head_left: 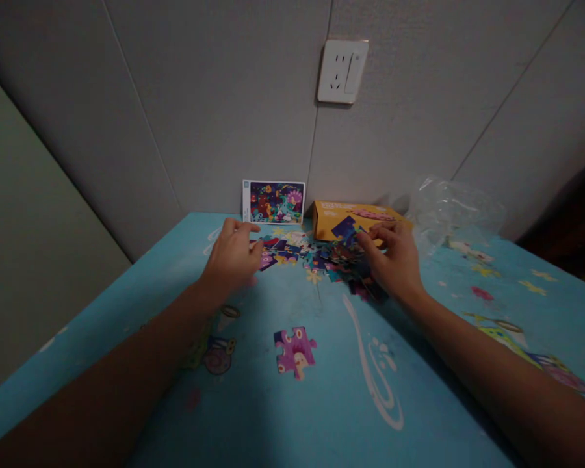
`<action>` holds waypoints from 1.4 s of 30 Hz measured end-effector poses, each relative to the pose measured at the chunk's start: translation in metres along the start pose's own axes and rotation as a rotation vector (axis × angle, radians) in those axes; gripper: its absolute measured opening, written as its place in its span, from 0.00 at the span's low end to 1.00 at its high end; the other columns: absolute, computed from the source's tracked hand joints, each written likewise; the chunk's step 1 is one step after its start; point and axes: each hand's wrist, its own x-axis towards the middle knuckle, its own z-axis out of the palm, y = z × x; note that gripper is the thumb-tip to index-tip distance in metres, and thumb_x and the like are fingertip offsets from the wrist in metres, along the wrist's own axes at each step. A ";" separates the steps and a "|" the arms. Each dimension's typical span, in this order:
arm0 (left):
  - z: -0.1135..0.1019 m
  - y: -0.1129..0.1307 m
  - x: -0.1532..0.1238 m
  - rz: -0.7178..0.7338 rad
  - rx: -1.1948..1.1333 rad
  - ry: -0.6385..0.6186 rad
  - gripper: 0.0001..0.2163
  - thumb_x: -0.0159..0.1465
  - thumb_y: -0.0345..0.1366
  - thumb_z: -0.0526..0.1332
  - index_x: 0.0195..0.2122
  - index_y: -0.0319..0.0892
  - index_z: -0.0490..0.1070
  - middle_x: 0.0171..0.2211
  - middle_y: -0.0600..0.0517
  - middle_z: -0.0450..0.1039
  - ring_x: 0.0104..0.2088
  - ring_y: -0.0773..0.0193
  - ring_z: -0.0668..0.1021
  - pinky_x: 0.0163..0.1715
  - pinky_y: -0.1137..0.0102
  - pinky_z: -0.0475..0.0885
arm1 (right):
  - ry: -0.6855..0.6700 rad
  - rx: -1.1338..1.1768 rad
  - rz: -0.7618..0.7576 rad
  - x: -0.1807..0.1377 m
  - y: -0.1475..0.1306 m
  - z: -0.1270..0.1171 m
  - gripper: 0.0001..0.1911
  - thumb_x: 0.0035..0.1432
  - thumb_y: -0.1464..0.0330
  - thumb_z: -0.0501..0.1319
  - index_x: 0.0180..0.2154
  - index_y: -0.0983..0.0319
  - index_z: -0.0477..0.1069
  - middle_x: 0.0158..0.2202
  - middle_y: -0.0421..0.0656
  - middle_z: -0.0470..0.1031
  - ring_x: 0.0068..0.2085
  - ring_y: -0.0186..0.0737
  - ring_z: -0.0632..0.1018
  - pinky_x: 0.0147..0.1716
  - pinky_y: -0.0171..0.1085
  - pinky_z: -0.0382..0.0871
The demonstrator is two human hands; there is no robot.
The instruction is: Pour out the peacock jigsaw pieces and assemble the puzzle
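Observation:
My right hand (394,257) pinches a dark blue puzzle piece (345,227) between thumb and fingers, above the right side of a heap of puzzle pieces (341,257). At the heap's left edge is my left hand (231,250), its thumb and fingers apart with nothing visible between them. Close to its fingertips lies a purple puzzle piece (268,260). Nearer to me, a single pink puzzle piece (295,352) with a pale figure on it rests flat on the blue tablecloth (322,416), apart from the heap.
A picture card (275,201) with a colourful scene leans against the wall. Beside it stands a yellow box (326,211), partly behind my right hand. A crumpled clear plastic bag (448,208) sits at the right rear. On the wall is a white socket (342,71).

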 end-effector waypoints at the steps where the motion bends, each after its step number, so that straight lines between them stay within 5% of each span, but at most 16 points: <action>1: 0.000 -0.003 0.001 -0.065 0.061 -0.053 0.20 0.63 0.42 0.55 0.50 0.35 0.71 0.47 0.40 0.65 0.47 0.51 0.73 0.52 0.60 0.68 | 0.008 -0.033 0.016 0.002 0.006 0.001 0.14 0.57 0.58 0.59 0.26 0.61 0.72 0.36 0.48 0.70 0.44 0.49 0.70 0.44 0.46 0.64; 4: 0.003 -0.008 0.003 -0.124 0.200 -0.234 0.28 0.59 0.54 0.56 0.51 0.36 0.72 0.47 0.38 0.66 0.53 0.44 0.70 0.52 0.57 0.67 | -0.057 -0.116 0.118 0.003 0.018 0.006 0.13 0.55 0.60 0.60 0.24 0.61 0.72 0.33 0.49 0.70 0.44 0.51 0.70 0.47 0.49 0.62; 8: 0.005 -0.006 0.001 -0.149 0.267 -0.396 0.29 0.58 0.55 0.57 0.53 0.39 0.71 0.49 0.37 0.66 0.53 0.42 0.71 0.50 0.54 0.67 | -0.088 -0.186 0.190 0.002 0.020 0.010 0.11 0.52 0.60 0.63 0.25 0.61 0.70 0.31 0.48 0.69 0.45 0.53 0.69 0.47 0.49 0.62; 13: 0.003 -0.005 0.002 -0.171 0.280 -0.448 0.24 0.60 0.52 0.57 0.48 0.40 0.71 0.49 0.37 0.69 0.52 0.46 0.72 0.49 0.56 0.67 | 0.006 -0.076 0.009 0.001 -0.003 0.002 0.09 0.53 0.63 0.61 0.26 0.60 0.66 0.35 0.47 0.69 0.44 0.49 0.70 0.44 0.45 0.63; 16: 0.003 -0.009 0.004 -0.165 0.250 -0.428 0.21 0.58 0.51 0.60 0.43 0.38 0.71 0.45 0.38 0.72 0.51 0.46 0.73 0.46 0.59 0.68 | -0.071 0.052 -0.120 -0.007 -0.027 -0.003 0.09 0.54 0.64 0.60 0.26 0.60 0.64 0.33 0.45 0.69 0.38 0.43 0.71 0.37 0.40 0.64; 21: 0.005 -0.002 0.003 -0.166 -0.238 -0.364 0.12 0.58 0.45 0.61 0.35 0.41 0.65 0.27 0.51 0.73 0.27 0.62 0.76 0.27 0.69 0.68 | -0.551 0.282 -0.044 -0.027 -0.060 -0.003 0.10 0.60 0.61 0.59 0.36 0.62 0.68 0.27 0.40 0.71 0.26 0.34 0.69 0.26 0.35 0.60; 23: 0.006 0.008 -0.001 -0.102 -0.535 -0.380 0.11 0.57 0.43 0.62 0.31 0.42 0.62 0.24 0.54 0.72 0.22 0.68 0.72 0.23 0.72 0.65 | -0.640 0.358 0.024 -0.031 -0.064 -0.001 0.15 0.60 0.58 0.58 0.42 0.62 0.68 0.27 0.39 0.72 0.26 0.34 0.70 0.25 0.34 0.60; 26: 0.008 0.022 -0.008 -0.006 -0.838 -0.557 0.11 0.55 0.40 0.64 0.29 0.41 0.62 0.24 0.55 0.71 0.21 0.72 0.69 0.22 0.74 0.62 | -0.718 0.469 0.073 -0.032 -0.061 0.001 0.17 0.62 0.55 0.54 0.33 0.63 0.69 0.24 0.38 0.69 0.25 0.34 0.68 0.24 0.34 0.58; 31: 0.006 0.023 -0.016 0.224 -0.716 -0.706 0.10 0.57 0.40 0.65 0.28 0.41 0.68 0.27 0.54 0.72 0.30 0.67 0.74 0.33 0.71 0.68 | -0.742 0.500 0.056 -0.029 -0.053 0.000 0.24 0.62 0.53 0.53 0.21 0.61 0.63 0.18 0.36 0.61 0.22 0.31 0.62 0.22 0.34 0.52; 34: 0.002 0.018 -0.019 0.457 -0.522 -0.725 0.13 0.51 0.45 0.71 0.32 0.44 0.74 0.40 0.51 0.73 0.45 0.59 0.73 0.49 0.63 0.67 | -0.657 0.513 0.102 -0.026 -0.051 -0.002 0.25 0.60 0.50 0.54 0.20 0.60 0.60 0.17 0.35 0.57 0.21 0.31 0.59 0.21 0.34 0.49; 37: -0.002 0.015 -0.023 0.588 -0.347 -0.764 0.21 0.44 0.49 0.74 0.37 0.48 0.76 0.57 0.47 0.63 0.60 0.47 0.62 0.58 0.53 0.59 | -0.599 0.546 0.150 -0.025 -0.049 -0.002 0.26 0.58 0.48 0.55 0.19 0.60 0.58 0.17 0.34 0.54 0.21 0.30 0.56 0.21 0.34 0.48; 42: -0.002 0.012 -0.024 0.583 -0.265 -0.833 0.21 0.46 0.49 0.73 0.41 0.50 0.76 0.64 0.46 0.53 0.67 0.39 0.48 0.61 0.44 0.50 | -0.573 0.578 0.213 -0.025 -0.048 0.000 0.27 0.54 0.46 0.59 0.19 0.60 0.58 0.17 0.34 0.53 0.20 0.29 0.54 0.20 0.34 0.47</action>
